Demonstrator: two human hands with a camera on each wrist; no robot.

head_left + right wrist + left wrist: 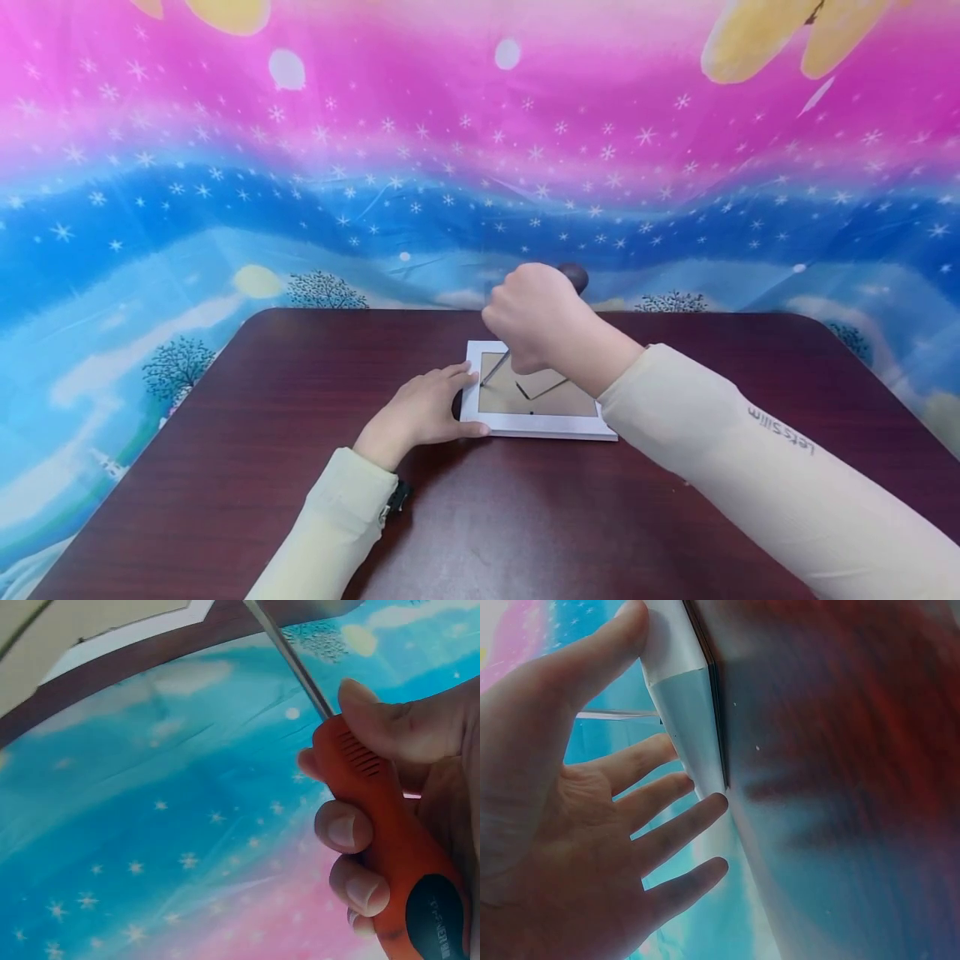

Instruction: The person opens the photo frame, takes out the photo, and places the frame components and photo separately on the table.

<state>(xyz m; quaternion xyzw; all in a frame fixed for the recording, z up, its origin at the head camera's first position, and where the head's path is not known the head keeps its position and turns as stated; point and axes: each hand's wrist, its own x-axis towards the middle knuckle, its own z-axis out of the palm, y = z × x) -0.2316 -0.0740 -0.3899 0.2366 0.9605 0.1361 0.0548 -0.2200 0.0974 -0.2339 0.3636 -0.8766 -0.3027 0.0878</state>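
A white picture frame lies on the table with its beige backing board facing up. A dark angled line, like the edge of a stand, shows on the board. My right hand grips a screwdriver by its orange handle, thumb near the shaft end. Its metal shaft slants down to the board's left edge, where the tip meets a small dark spot. My left hand rests against the frame's left side, fingers straight and spread, thumb at the near corner.
The dark red-brown table reaches back to a colourful cloth backdrop with snowflakes and trees. A black strap piece shows at my left cuff. My right forearm sleeve crosses over the frame's right end.
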